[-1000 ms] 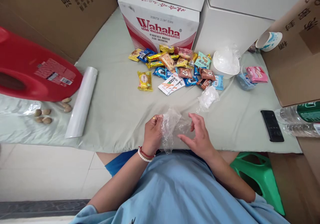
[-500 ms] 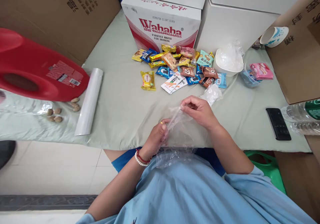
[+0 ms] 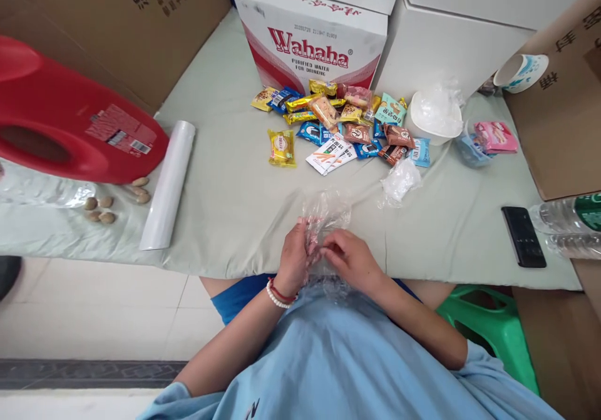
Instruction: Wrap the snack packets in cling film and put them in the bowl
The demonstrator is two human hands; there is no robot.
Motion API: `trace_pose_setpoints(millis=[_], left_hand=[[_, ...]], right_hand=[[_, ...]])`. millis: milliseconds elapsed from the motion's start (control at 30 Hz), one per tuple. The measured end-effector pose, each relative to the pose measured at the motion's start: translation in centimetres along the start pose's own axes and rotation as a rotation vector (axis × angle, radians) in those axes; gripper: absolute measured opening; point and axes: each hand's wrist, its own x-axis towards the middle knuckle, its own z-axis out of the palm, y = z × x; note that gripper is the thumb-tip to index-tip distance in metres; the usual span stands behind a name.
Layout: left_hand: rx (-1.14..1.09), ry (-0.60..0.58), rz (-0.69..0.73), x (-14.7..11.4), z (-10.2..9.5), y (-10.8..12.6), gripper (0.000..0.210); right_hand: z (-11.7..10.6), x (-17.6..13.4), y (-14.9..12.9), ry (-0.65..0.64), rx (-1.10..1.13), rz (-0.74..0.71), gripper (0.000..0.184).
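A crumpled clear plastic bag (image 3: 331, 210) is gathered between my hands at the table's front edge. My left hand (image 3: 295, 254) is closed around one side of it, with its thumb upward. My right hand (image 3: 350, 260) pinches the bag's other side, close to my left fingers. Part of the bag hangs down in front of my blue shirt. Beyond my hands lies a pile of small wrapped snacks (image 3: 357, 133), with a yellow packet (image 3: 282, 148) apart on its left. To the right of the bag rests another crumpled piece of clear plastic (image 3: 400, 181).
A white roll (image 3: 169, 185) and a large red jug (image 3: 79, 119) stand at left, near several nuts (image 3: 107, 218). Behind the snacks are a Wahaha box (image 3: 314, 44) and a white bowl (image 3: 432, 126). A phone (image 3: 523, 236) and water bottles (image 3: 563, 213) lie at right.
My right hand has come down and left, closer to my left hand. The bag, stretched between them before, is now bunched up, and part of it sticks out beyond my fingers.
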Motion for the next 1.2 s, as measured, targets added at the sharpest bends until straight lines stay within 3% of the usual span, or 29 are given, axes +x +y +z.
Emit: trace_pose_setpoints(millis=[133, 433, 533, 633, 733, 800, 833, 867, 900, 967, 1033, 1067, 1200], left_hand=[[-0.035, -0.042, 0.027, 0.0, -0.3, 0.6, 0.051], [-0.026, -0.035, 0.076, -0.1, -2.1, 2.6, 0.049], [0.036, 0.094, 0.066, 0.6, -4.1, 3.6, 0.049], [0.243, 0.304, 0.098, 1.2, -6.4, 4.0, 0.046], [0.673, 0.55, 0.355, 1.1, -8.0, 3.7, 0.054], [1.025, 0.666, 0.676, 0.6, -8.3, 3.4, 0.057], [1.186, 0.669, 0.857, 0.3, -8.2, 3.3, 0.052], [1.324, 0.61, 1.034, 0.1, -8.0, 3.3, 0.045], [1.439, 0.48, 1.184, 0.0, -7.7, 3.2, 0.038], [1.607, 0.094, 1.331, 0.3, -7.0, 3.3, 0.032], [1.714, -0.197, 1.249, 1.2, -6.6, 3.3, 0.031], [1.749, -0.251, 1.159, 1.8, -6.7, 3.3, 0.03], [1.77, -0.229, 0.884, 3.7, -7.9, 2.7, 0.044]], right_hand=[[-1.6, 1.1, 0.8, 0.042, 0.407, 0.188, 0.027], [-5.6, 2.1, 0.4, 0.219, 0.82, 0.386, 0.041], [-7.3, 2.0, 1.7, 0.295, 0.857, 0.435, 0.041], [-8.1, 1.5, 3.3, 0.347, 0.796, 0.453, 0.039], [-7.9, 1.1, 4.6, 0.383, 0.637, 0.445, 0.036], [-7.5, 0.9, 5.1, 0.384, 0.525, 0.431, 0.034], [-7.3, 0.9, 5.2, 0.374, 0.475, 0.423, 0.033], [-7.2, 0.9, 5.2, 0.359, 0.427, 0.415, 0.033], [-7.1, 0.9, 5.2, 0.341, 0.377, 0.406, 0.032], [-7.2, 0.9, 5.2, 0.308, 0.256, 0.384, 0.029], [-7.5, 0.8, 5.4, 0.292, 0.1, 0.355, 0.026], [-7.8, 0.8, 5.5, 0.281, 0.012, 0.343, 0.024], [-9.7, 0.4, 5.3, 0.252, -0.385, 0.288, 0.017]])
